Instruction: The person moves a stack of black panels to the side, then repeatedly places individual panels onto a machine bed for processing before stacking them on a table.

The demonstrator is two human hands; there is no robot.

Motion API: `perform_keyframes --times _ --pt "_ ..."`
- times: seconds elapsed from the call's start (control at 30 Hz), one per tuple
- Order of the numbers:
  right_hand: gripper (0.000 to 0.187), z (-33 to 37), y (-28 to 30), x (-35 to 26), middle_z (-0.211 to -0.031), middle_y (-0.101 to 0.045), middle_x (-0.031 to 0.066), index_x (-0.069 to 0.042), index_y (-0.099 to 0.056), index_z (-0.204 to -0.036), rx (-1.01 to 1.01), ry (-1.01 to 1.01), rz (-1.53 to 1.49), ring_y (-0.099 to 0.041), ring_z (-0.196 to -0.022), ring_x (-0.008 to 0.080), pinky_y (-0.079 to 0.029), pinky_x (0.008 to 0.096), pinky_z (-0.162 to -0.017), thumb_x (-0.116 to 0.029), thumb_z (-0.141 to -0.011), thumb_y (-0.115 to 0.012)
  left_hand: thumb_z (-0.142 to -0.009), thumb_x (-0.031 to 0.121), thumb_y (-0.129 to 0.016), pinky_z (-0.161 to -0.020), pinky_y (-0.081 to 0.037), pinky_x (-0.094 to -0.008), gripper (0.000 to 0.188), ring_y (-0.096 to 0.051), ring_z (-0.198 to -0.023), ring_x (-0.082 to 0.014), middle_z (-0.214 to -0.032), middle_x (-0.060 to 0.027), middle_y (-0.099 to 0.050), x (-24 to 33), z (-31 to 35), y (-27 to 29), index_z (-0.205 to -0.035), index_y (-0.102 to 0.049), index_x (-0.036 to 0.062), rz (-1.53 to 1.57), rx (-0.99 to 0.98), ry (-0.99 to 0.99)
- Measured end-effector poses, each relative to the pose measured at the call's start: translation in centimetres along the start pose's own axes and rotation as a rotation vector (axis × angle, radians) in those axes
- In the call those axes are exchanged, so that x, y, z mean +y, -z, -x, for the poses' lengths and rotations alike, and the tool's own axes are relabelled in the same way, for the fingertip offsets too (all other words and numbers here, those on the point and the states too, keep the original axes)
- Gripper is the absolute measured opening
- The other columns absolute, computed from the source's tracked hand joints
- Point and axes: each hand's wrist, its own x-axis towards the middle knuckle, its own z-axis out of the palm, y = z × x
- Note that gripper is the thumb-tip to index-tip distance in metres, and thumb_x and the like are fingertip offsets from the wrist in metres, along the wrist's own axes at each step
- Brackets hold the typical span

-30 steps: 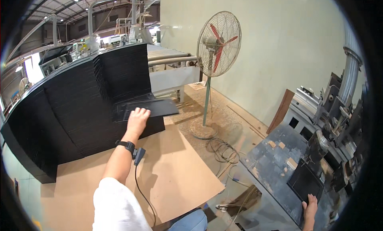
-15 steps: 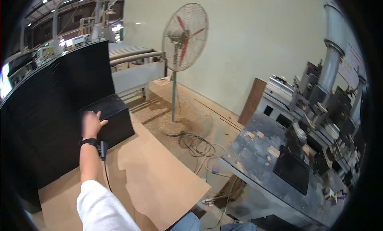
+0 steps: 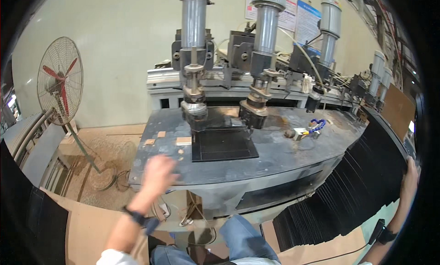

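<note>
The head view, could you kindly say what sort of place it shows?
Probably a factory workshop: upright machines line a worktable, black panels are stacked at the right, and a caged fan stands at the left.

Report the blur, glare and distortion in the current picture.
Head view: the left hand looks motion-blurred; head view: bright highlights streak the nearest upright metal cylinder; head view: the grey worktable's long edges bow with fisheye distortion, and the picture's corners fall to black.
</note>
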Motion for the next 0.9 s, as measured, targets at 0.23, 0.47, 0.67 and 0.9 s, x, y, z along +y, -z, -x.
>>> perform_keyframes --times 0.23,0.47,0.67,0.9 --pt "0.042 2.3 5.3 -9.7 -0.119 -0.061 0.0158 0.001 -0.059 -0.113 0.257 0.257 -0.37 -0.052 -0.12 0.0362 -0.04 0.0416 -0.103 0.014 -0.074 -0.049 -0.085 0.066 -0.047 -0.115 -0.015 -0.0499 0.082 -0.025 -0.14 -0.0321 -0.148 -0.0138 -0.035 10.3 -9.0 -16.3 -0.142 -0.039 0.007 -0.069 -0.386 0.27" --pt "0.035 -1.1 1.1 -31.1 -0.102 -0.067 0.0128 -0.005 -0.064 -0.102 0.137 0.798 -0.835 -0.065 -0.094 0.031 -0.053 0.04 -0.081 0.006 -0.069 -0.06 -0.079 0.051 -0.062 -0.104 -0.031 -0.0453 0.068 -0.044 -0.119 -0.0309 -0.125 -0.0124 -0.051 12.1 -4.0 -12.6 -0.127 -0.053 0.0041 -0.023 -0.203 0.138" --pt "0.05 8.4 -11.2 -42.2 -0.11 -0.065 0.013 -0.015 -0.062 -0.112 -0.293 0.673 -1.02 -0.065 -0.094 0.0327 -0.053 0.041 -0.08 0.001 -0.065 -0.068 -0.071 0.014 -0.061 -0.076 -0.044 -0.0338 0.045 -0.054 -0.091 -0.0201 -0.097 -0.0012 -0.058 15.6 6.3 -5.0 -0.115 -0.062 0.0147 -0.207 -0.095 -0.064" --pt "0.057 10.0 -16.4 -50.9 -0.138 -0.046 0.0181 -0.021 -0.056 -0.128 -0.63 1.037 -1.114 -0.037 -0.132 0.0375 -0.037 0.0438 -0.106 -0.046 -0.079 -0.068 -0.075 0.016 -0.063 -0.073 -0.044 -0.0294 0.032 -0.057 -0.086 -0.0144 -0.097 0.0035 -0.061 16.4 10.8 9.0 -0.107 -0.065 0.0178 -0.368 -0.187 -0.102"
